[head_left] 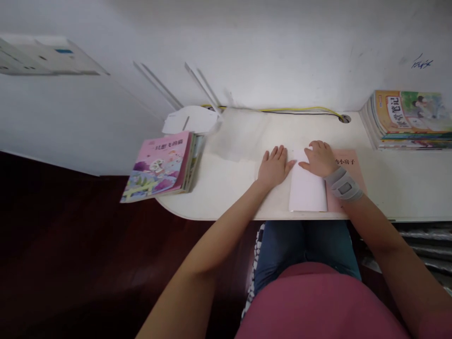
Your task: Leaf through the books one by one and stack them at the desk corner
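Note:
In front of me a book with a pink cover (348,174) lies near the table's front edge, with a blank white sheet or flap (307,188) folded across its left part. My right hand (319,158) rests on the top of the white part, fingers bent and apart, a grey wrist brace (343,183) around the wrist. Flat on the tabletop just left of the book lies my left hand (274,167), fingers stretched out, thumb close to the white edge. Whether the white part is a page or a loose cover I cannot tell.
A stack of picture books (158,165) overhangs the table's left edge. Behind it stands a white router (190,120) with antennas. A translucent sheet (236,134) lies beside it. More books (411,117) are piled at the right. A yellow cable (300,109) runs along the wall.

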{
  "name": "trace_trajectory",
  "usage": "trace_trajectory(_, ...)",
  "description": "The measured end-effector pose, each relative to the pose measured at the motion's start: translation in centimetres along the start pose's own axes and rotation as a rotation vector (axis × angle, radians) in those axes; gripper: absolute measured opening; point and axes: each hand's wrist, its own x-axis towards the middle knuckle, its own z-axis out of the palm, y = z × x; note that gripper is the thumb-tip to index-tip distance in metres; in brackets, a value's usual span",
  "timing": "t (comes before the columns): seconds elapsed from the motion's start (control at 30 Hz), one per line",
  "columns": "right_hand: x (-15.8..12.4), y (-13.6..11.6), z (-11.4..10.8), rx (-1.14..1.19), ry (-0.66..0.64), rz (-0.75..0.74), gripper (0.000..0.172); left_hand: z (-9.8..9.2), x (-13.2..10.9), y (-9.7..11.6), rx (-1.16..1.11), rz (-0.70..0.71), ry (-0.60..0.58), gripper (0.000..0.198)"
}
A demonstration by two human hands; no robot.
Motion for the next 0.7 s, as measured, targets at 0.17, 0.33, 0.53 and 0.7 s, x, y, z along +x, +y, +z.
trace_trajectory(0.17, 0.0, -0.1, -0.3, 0.027, -0.041, 0.0, 0.045, -0.2, 0.0, 0.0, -0.026, 0.003, -0.001, 0.069)
trace_trajectory(0.33, 0.0, 0.1, -0.2, 0.033, -0.054, -0.02, 0.045, 0.0, 0.0, -0.2, -0.036, 0.009, 0.013, 0.068)
trace_trajectory(0.53, 0.2, 0.3, 0.2, 0.051, -0.043, -0.041, 0.044, 0.1, 0.0, -0.3, -0.059, 0.02, 0.033, 0.067)
trace_trajectory(0.7, 0.4, -0.2, 0.8, 0.11, 0.035, -0.01, 0.042, 0.5, 0.4, -0.7, -0.215, 0.034, 0.098, 0.064)
